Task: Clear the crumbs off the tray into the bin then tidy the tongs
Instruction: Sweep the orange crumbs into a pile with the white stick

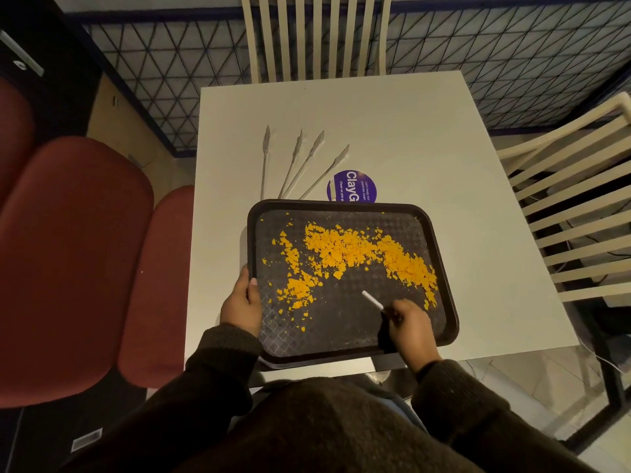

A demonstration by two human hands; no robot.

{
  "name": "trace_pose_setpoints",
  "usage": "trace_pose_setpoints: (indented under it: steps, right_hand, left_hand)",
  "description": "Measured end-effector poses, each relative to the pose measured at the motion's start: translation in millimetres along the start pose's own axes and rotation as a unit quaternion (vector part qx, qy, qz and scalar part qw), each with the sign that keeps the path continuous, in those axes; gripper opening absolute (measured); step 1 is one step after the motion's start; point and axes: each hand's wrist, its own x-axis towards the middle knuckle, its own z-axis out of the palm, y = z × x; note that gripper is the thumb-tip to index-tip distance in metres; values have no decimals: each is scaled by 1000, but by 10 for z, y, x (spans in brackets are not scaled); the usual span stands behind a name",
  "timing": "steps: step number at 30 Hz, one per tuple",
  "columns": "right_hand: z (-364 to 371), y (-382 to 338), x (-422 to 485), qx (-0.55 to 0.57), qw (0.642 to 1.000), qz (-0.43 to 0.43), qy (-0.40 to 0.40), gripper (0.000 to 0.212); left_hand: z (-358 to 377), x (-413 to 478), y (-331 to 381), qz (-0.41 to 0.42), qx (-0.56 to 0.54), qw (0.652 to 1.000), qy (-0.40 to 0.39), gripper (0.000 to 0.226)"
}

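Dark tray (440, 254) at the desk's (409, 131) near edge holds orange crumbs (355, 249); left hand (241, 303) grips its left rim, right hand (411, 324) pinches a white stick (373, 300) over it; tongs (300, 162) beyond the tray

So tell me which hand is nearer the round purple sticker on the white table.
Right. The right hand, holding a thin white stick, is over the black tray's near-right part, below the round purple sticker. The left hand grips the tray's left rim, farther away.

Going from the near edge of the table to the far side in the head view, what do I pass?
Right hand → crumbs on the tray → purple sticker → tongs → chair.
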Motion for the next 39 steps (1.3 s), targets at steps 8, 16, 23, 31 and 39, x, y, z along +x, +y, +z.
trace_pose_setpoints:
  steps: [8,16,23,31,39]
  right_hand:
    - [-181,165,569,55,986,140,64,12]
    - [-78,-218,208,81,994,69,-11,14]
    - [162,-660,-144,-34,974,-158,-158,11]
    - [293,-867,-53,-11,974,-176,-139,10]
    - [193,-733,204,36,997,-4,-64,2]
  left_hand:
    - [-10,-11,-35,11,13,1000,1,46]
    - [-21,29,-11,11,-5,1000,-7,45]
    - [-27,17,38,24,-20,999,-8,44]
    - [-33,-8,22,20,-23,1000,-8,44]
    - [-32,-40,-13,18,-19,1000,-8,44]
